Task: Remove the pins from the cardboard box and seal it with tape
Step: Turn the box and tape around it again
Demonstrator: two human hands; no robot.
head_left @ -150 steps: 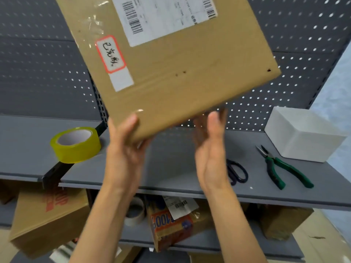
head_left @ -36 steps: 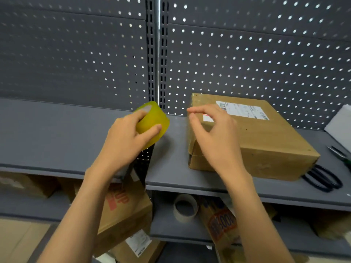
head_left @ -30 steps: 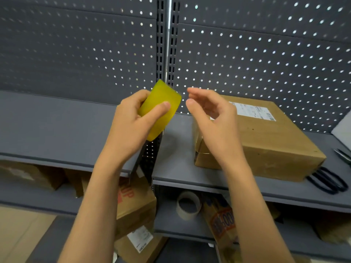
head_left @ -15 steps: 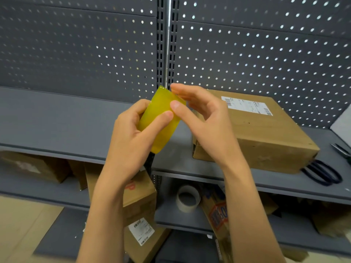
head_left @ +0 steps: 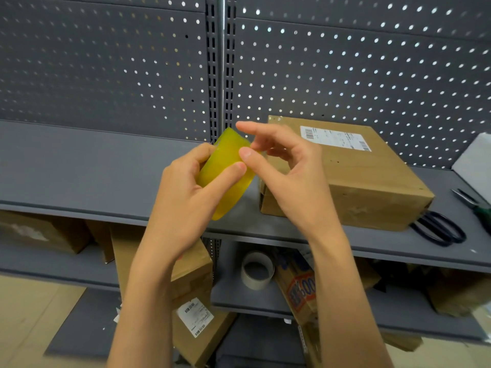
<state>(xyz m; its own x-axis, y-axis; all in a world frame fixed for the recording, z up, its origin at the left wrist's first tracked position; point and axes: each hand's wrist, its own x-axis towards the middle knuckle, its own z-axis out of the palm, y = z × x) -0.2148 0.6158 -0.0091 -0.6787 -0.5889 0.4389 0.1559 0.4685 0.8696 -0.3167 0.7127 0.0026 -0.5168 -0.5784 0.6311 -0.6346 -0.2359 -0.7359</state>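
Head view shows us gripping the yellow tape roll (head_left: 225, 172) in our left hand (head_left: 183, 197), our right hand (head_left: 289, 176) at three o'clock pinching its edge, while the cardboard box (head_left: 353, 179) lies on the shelf (head_left: 79, 171) further toward three o'clock.

pliers (head_left: 475, 205) cut off, tape roll (head_left: 228, 171) partly hidden

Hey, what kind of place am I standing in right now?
Probably a stockroom or packing area. Grey metal shelving with a perforated back panel, a labelled cardboard box, more boxes on the lower shelf, and scissors all suggest it.
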